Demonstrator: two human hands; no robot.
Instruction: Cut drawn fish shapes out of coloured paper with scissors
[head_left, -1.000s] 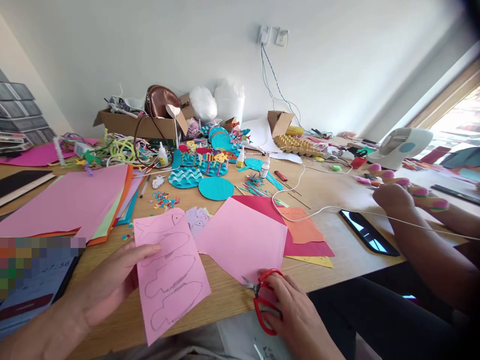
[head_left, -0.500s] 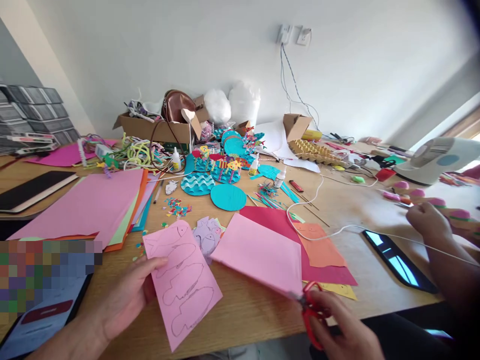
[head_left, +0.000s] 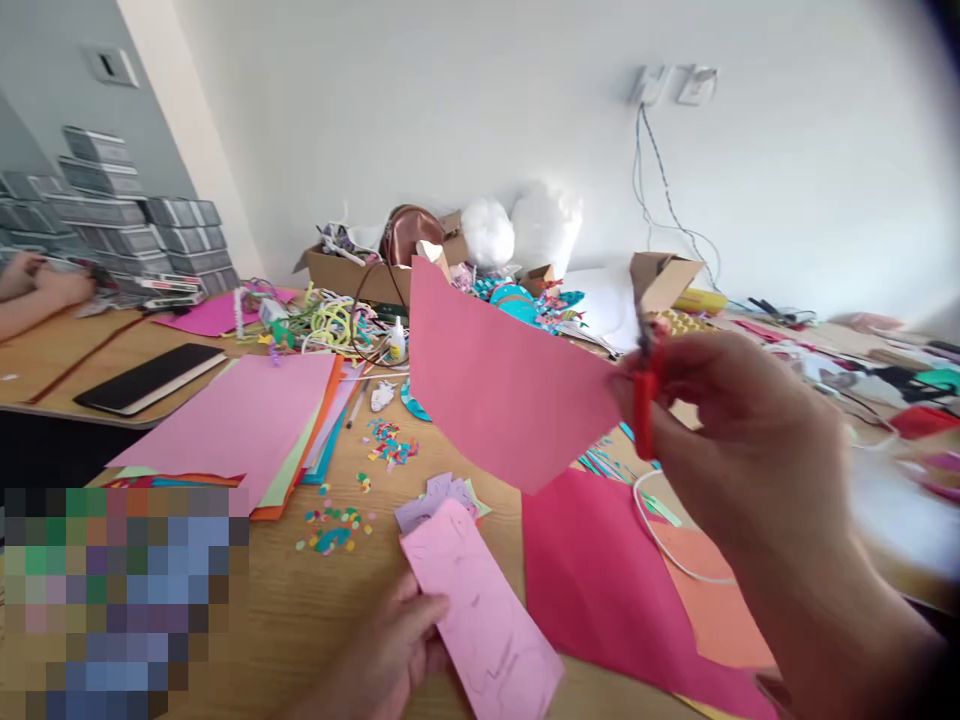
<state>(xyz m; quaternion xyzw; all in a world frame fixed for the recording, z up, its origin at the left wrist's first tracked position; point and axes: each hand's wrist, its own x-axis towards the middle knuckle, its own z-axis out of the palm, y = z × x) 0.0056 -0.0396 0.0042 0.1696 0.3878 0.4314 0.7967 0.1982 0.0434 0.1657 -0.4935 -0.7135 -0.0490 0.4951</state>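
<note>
Between the thumb and fingers of my left hand (head_left: pixel 409 640) is a narrow piece of pink paper (head_left: pixel 487 620) with pencil outlines drawn on it, blurred now. My right hand (head_left: pixel 757 450) is raised and closed around red-handled scissors (head_left: pixel 646 395), blades pointing up. A larger blank pink sheet (head_left: pixel 510 385) hangs in the air from that same hand, pinched at its right corner. Beneath it a dark pink sheet (head_left: pixel 592 590) lies on the table, partly over an orange piece of paper (head_left: pixel 716 590). Purple paper cut-outs (head_left: pixel 435 500) lie just beyond the left hand's paper.
Stacked coloured paper (head_left: pixel 225 420) and a black notebook (head_left: pixel 150 378) lie at left. Paper confetti (head_left: pixel 337 530) is scattered near the middle. A white cable (head_left: pixel 645 510) crosses the right side. Behind stands a cardboard box (head_left: pixel 341 275); another person's hands (head_left: pixel 56 285) show far left.
My right hand has lifted the blank pink sheet off the table, scissors still in hand. The left hand's drawn paper has shifted, and the view has turned left.
</note>
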